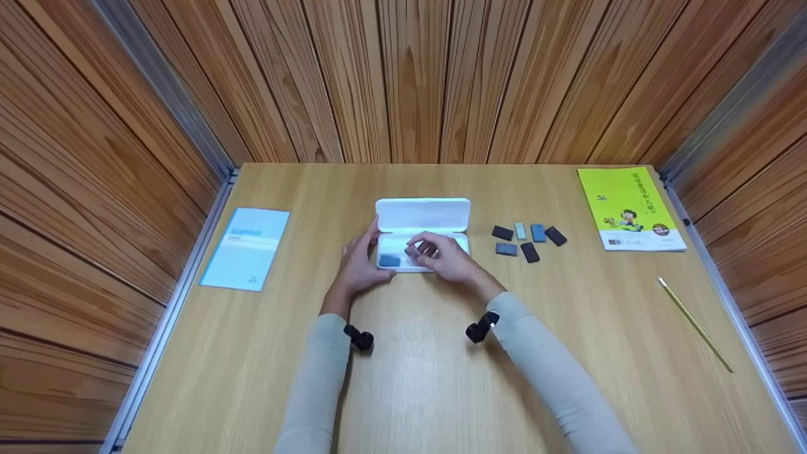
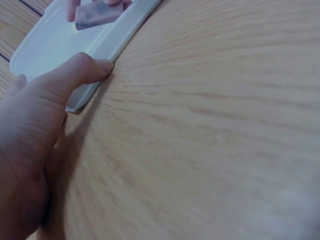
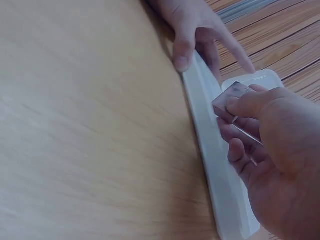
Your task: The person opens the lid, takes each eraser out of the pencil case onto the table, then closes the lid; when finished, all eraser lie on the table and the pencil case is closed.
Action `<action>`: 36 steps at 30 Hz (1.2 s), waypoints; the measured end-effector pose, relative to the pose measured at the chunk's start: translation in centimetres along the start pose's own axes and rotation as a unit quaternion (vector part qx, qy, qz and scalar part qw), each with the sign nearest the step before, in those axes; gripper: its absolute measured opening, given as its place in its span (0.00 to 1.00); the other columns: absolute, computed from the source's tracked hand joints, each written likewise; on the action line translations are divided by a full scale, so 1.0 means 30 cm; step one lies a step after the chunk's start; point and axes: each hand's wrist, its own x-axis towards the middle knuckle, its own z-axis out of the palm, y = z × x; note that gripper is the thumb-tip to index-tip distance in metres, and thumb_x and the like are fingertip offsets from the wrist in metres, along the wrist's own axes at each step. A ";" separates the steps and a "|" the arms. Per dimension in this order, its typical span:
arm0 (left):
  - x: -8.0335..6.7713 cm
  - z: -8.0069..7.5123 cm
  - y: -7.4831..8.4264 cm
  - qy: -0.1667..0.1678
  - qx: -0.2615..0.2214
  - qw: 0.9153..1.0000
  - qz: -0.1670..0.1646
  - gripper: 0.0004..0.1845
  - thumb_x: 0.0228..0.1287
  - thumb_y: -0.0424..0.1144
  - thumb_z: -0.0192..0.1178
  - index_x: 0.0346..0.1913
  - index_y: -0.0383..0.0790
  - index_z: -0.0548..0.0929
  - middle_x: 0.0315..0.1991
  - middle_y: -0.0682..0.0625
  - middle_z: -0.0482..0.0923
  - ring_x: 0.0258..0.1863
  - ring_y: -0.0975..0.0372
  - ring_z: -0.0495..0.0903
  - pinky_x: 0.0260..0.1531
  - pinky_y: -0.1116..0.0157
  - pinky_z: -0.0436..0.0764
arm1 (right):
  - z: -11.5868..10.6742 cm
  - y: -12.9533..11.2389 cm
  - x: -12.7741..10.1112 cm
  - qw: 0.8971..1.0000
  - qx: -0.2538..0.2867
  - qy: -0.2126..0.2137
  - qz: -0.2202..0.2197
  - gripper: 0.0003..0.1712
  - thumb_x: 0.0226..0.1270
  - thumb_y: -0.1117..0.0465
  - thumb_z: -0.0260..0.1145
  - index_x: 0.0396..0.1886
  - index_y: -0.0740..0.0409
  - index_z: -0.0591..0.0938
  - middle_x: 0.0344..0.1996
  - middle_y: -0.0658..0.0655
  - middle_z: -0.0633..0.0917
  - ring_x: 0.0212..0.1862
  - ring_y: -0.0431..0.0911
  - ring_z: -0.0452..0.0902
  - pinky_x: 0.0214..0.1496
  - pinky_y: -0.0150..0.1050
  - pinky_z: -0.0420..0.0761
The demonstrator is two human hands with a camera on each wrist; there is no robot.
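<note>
A white pencil case (image 1: pixel 422 215) lies with its lid raised at the back. My left hand (image 1: pixel 362 265) grips its left end, the thumb (image 2: pixel 92 70) on the front edge and the fingers round the far side. A blue-grey eraser (image 1: pixel 389 260) lies inside at the left. Over the case, my right hand (image 1: pixel 444 256) pinches a smudged greyish eraser (image 3: pixel 231 100) between thumb and fingers; the left wrist view also shows this eraser (image 2: pixel 100 15) above the case. From the head view the right fingers mostly hide it.
Several dark and blue erasers (image 1: pixel 506 249) lie right of the case. A light blue booklet (image 1: pixel 246 249) is at the left, a yellow-green book (image 1: pixel 621 195) at the back right. A gold pencil (image 1: pixel 696 325) rests near the table's right edge. Wooden walls (image 1: pixel 416 82) enclose the table.
</note>
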 end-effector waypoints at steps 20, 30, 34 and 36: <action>0.005 -0.002 -0.013 -0.005 0.004 1.000 0.008 0.71 0.56 0.47 0.87 0.94 0.64 0.47 0.80 0.49 0.77 0.83 0.49 0.69 0.87 0.39 0.50 | -0.116 0.034 -0.081 0.999 0.037 0.026 0.022 0.20 0.85 0.61 0.68 0.71 0.53 0.84 0.58 0.60 0.89 0.57 0.52 0.84 0.57 0.36 0.82; 0.002 0.000 -0.010 -0.007 0.001 1.000 0.018 0.71 0.56 0.45 0.87 0.95 0.60 0.48 0.80 0.47 0.77 0.81 0.49 0.69 0.85 0.39 0.53 | -0.214 0.082 -0.146 0.997 0.027 0.069 0.018 0.20 0.83 0.68 0.68 0.70 0.60 0.84 0.58 0.66 0.90 0.55 0.52 0.84 0.55 0.33 0.80; 0.000 -0.001 -0.006 -0.008 0.001 1.000 0.010 0.71 0.56 0.45 0.87 0.94 0.61 0.48 0.80 0.48 0.76 0.82 0.49 0.69 0.87 0.39 0.52 | -0.258 0.105 -0.178 0.996 0.026 0.081 0.035 0.21 0.83 0.67 0.68 0.71 0.57 0.84 0.58 0.66 0.88 0.55 0.50 0.82 0.54 0.31 0.80; 0.000 -0.001 -0.005 -0.006 0.001 1.000 0.007 0.71 0.56 0.46 0.87 0.94 0.62 0.48 0.80 0.48 0.76 0.83 0.49 0.69 0.88 0.39 0.51 | -0.280 0.118 -0.192 0.995 0.029 0.090 0.039 0.21 0.84 0.67 0.68 0.72 0.57 0.84 0.57 0.66 0.88 0.54 0.50 0.82 0.53 0.31 0.80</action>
